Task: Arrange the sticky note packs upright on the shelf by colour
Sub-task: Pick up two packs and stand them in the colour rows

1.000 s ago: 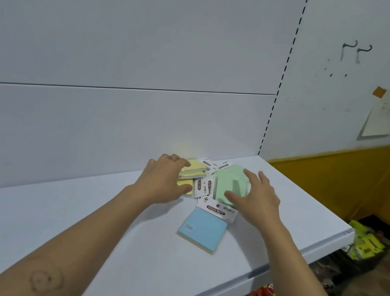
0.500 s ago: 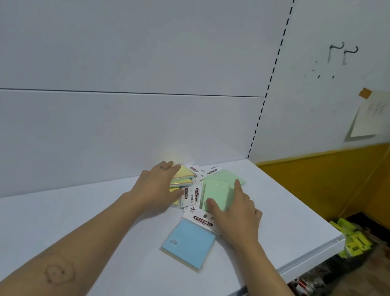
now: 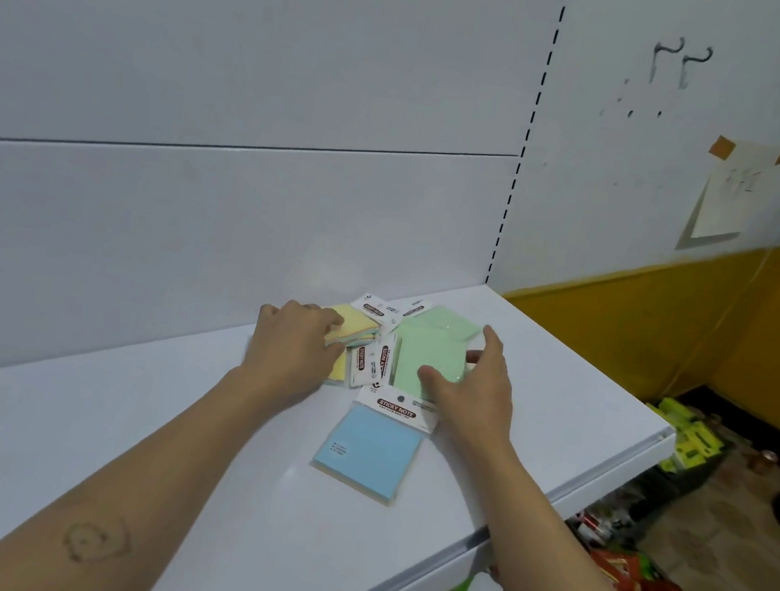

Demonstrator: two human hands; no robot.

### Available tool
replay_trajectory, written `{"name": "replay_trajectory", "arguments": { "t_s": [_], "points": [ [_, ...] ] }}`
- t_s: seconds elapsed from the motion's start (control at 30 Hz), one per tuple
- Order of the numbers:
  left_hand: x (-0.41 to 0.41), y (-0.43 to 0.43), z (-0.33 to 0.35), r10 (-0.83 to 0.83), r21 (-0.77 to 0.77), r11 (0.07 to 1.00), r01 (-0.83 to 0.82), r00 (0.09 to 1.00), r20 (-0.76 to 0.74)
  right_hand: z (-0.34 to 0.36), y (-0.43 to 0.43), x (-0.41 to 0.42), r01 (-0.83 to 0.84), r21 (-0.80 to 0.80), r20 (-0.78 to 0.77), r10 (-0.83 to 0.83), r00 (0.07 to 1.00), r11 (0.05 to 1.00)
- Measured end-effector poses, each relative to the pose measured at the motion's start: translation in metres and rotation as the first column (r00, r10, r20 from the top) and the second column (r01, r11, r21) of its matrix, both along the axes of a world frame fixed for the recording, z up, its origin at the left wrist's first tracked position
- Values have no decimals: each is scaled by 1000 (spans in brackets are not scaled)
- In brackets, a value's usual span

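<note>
Sticky note packs lie in a loose heap at the centre of the frame, on a white shelf (image 3: 98, 462) seen from above by the person working. None of them stands upright yet, and the colours are only roughly apart, so the task looks barely begun.

The left hand (image 3: 292, 348) rests knuckles up on the yellow sticky note packs (image 3: 354, 325) at the left of the heap. Its fingers are bent over their near edge; the thumb is hidden, so a full grip cannot be confirmed. A greenish edge shows within that yellow stack, which suggests mixed colours.

The right hand (image 3: 477, 396) spans the green sticky note pack (image 3: 427, 351) at the right of the heap. The thumb lies on the near part of its face, and the fingers reach round its far right side, as if about to lift it.

White header cards (image 3: 371, 359) of other packs stick out between the two hands, overlapping at odd angles.

Just below the heap, the blue sticky note pack (image 3: 368, 453) lies flat and untouched, with its printed header under the green pack's near edge.

Still to do, by my reading: sort every pack by colour and stand each group up, probably along the white back panel (image 3: 180, 232).
</note>
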State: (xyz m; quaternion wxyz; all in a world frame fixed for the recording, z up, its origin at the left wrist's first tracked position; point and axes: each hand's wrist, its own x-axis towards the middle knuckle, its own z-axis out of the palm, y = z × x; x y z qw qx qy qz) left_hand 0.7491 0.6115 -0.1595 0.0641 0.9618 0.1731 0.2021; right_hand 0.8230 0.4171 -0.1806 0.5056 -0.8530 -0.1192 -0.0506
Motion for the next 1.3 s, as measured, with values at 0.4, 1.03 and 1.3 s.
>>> {"name": "replay_trajectory", "arguments": {
  "t_s": [0.4,1.03,1.3],
  "points": [
    [-58,-24,-13,23,-18,1000,-21,995,93,5,-10,-7,26,177,34,-32,999,984],
    [-65,1,-13,142,-782,623,-2,984,111,-1,-12,-8,-77,329,-3,82,997,941],
    [-82,25,-5,27,-959,171,225,972,233,-3,-12,-7,-107,212,3,109,994,971]
  ]
}}
